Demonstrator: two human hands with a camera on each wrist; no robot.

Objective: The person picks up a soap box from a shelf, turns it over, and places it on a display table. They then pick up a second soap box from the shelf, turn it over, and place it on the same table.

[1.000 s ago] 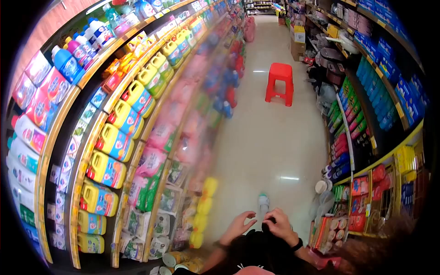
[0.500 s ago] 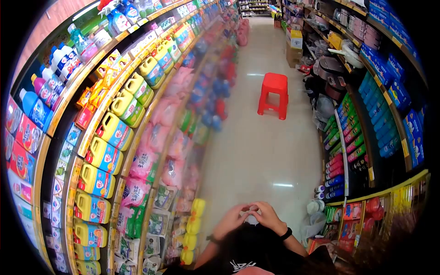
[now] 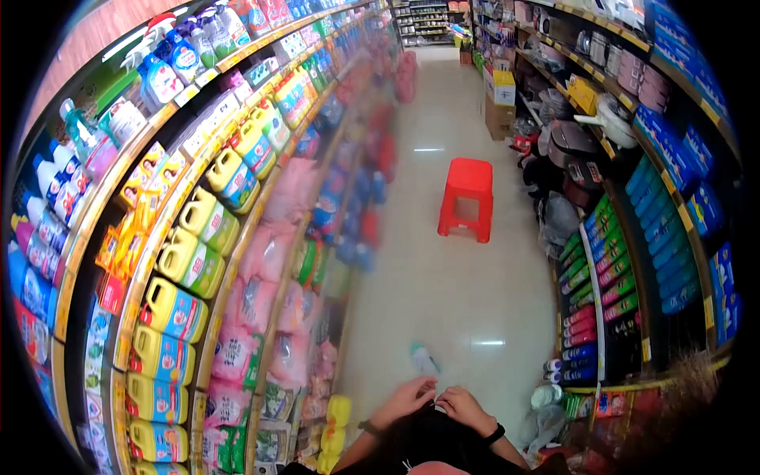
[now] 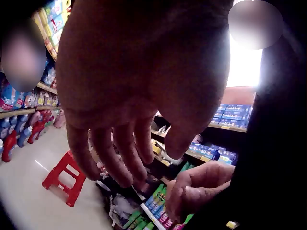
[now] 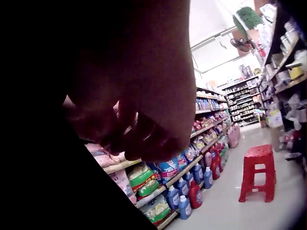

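Observation:
In the head view my left hand (image 3: 405, 398) and right hand (image 3: 465, 408) are held close together in front of the dark shirt, with a narrow gap between their fingers. Seen in the left wrist view, the left hand (image 4: 144, 91) hangs with loosely bent fingers and nothing in them. Beside it the right hand (image 4: 199, 187) has its fingers curled loosely toward the thumb, and no object shows in it. The right wrist view has the right hand (image 5: 144, 120) in deep shadow. Just beyond the fingertips, a pale bottle with a teal top (image 3: 425, 360) appears against the floor.
A red plastic stool (image 3: 467, 198) stands in the aisle on a shiny floor (image 3: 412, 293). Shelves of yellow jugs (image 3: 176, 307) and pink bags (image 3: 265, 245) line the left side. Cookware, a white pan (image 3: 613, 120), and blue boxes (image 3: 697, 150) fill the right shelves.
My hands came together at the fingertips, then drew slightly apart. The head view shifted, so the stool appears lower. The bottle, hidden behind the hands half a second ago, shows again.

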